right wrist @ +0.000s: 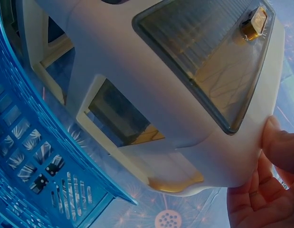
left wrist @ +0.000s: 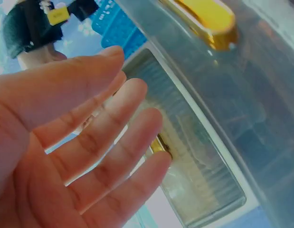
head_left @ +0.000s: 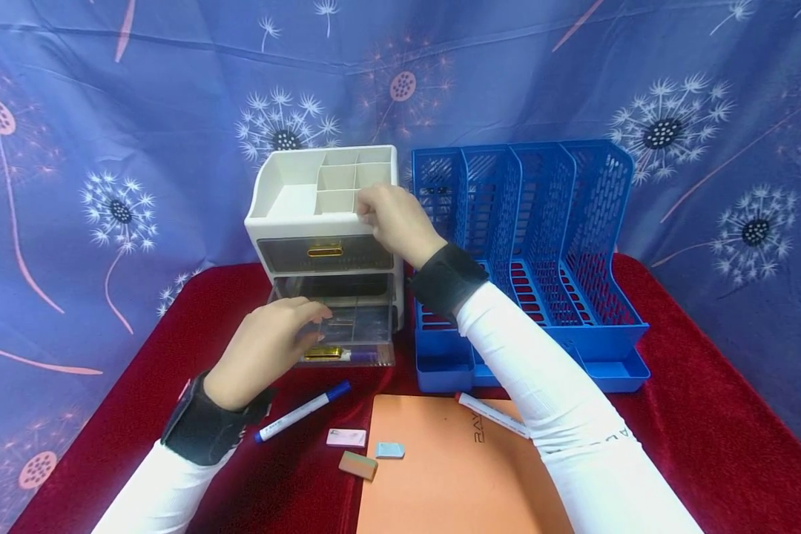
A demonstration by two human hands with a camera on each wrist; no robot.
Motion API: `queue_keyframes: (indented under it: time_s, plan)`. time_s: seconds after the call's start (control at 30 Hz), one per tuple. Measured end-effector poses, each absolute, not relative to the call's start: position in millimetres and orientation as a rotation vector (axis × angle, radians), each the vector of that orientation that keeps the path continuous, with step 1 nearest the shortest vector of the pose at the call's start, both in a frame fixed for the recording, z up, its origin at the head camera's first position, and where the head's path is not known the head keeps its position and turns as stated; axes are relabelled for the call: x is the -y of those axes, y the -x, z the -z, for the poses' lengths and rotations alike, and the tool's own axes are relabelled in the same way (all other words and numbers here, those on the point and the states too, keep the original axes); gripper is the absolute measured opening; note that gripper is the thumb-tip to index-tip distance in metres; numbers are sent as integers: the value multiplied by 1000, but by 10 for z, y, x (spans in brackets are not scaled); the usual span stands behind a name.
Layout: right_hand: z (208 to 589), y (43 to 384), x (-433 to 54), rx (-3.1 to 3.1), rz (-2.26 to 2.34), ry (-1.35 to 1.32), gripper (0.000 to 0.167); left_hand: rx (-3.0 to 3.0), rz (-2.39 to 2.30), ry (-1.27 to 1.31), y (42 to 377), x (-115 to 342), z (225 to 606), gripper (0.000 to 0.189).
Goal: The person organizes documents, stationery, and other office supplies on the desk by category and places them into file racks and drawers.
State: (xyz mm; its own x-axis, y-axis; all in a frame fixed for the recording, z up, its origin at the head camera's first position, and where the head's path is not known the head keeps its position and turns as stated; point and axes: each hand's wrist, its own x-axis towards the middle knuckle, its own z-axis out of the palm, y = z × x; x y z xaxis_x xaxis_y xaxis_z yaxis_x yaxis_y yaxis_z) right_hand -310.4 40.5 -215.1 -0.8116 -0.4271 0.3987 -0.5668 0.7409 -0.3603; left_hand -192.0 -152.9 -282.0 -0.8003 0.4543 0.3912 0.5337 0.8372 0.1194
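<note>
A white desk organizer (head_left: pixel 294 222) with smoky clear drawers stands at the back of the table. My right hand (head_left: pixel 394 222) grips its top front edge at the right corner; in the right wrist view the thumb (right wrist: pixel 282 147) and fingers pinch the white rim. The lower drawer (head_left: pixel 354 322) is pulled out, with a marker (head_left: pixel 363 355) visible behind its front. Near that drawer's gold handle (head_left: pixel 323 353), my left hand (head_left: pixel 274 341) hovers with loosely extended fingers and holds nothing. The upper drawer (head_left: pixel 354 254) is closed.
A blue file rack (head_left: pixel 530 334) stands right beside the organizer. In front lie a blue marker (head_left: pixel 300 412), a pink-and-white eraser (head_left: pixel 345 437), a light blue eraser (head_left: pixel 390 450), a brown-green eraser (head_left: pixel 358 465), and an orange folder (head_left: pixel 440 475) with a red-capped marker (head_left: pixel 494 415) on it.
</note>
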Motion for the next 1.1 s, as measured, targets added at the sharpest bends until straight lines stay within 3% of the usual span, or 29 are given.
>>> queue_keyframes:
  time_s: [0.67,1.1]
  plan:
    - [2156,3119,-404,2639,-673,-774,11,2601,209,923,1624,1475,3099,35]
    - [2155,3117,-402,2641,-607,-802,12,2710,169,820,1510,1584,3396,31]
